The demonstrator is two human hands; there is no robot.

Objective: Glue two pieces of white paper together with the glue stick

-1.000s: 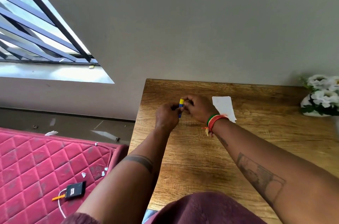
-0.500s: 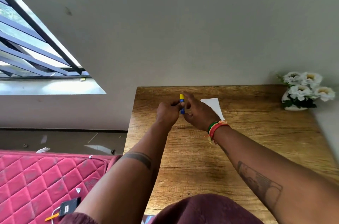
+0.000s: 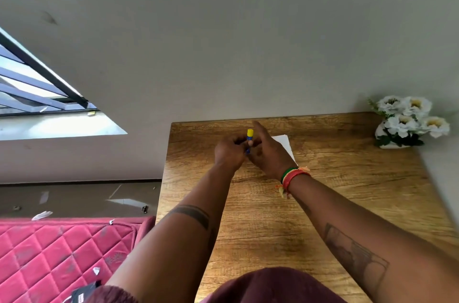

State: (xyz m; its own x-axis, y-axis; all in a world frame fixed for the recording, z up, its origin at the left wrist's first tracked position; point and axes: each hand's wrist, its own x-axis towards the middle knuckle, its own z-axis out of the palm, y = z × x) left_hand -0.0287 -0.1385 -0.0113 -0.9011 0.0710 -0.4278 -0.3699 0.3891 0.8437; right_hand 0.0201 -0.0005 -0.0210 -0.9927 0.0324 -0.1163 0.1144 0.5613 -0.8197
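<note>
Raised glue stick (image 3: 249, 138) between fingers (image 3: 251, 143)

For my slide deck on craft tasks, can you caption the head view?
Both hands, left hand and right hand, hold an upright glue stick over a wooden table beside white paper.

Single view: head-worn wide-angle camera, facing forward and down along both forearms. Brown wood-grain surface (image 3: 323, 203) near, filling lower right; plain grey wall (image 3: 223, 42) beyond; barred window (image 3: 37, 84) far left. No second view shares this scene.
</note>
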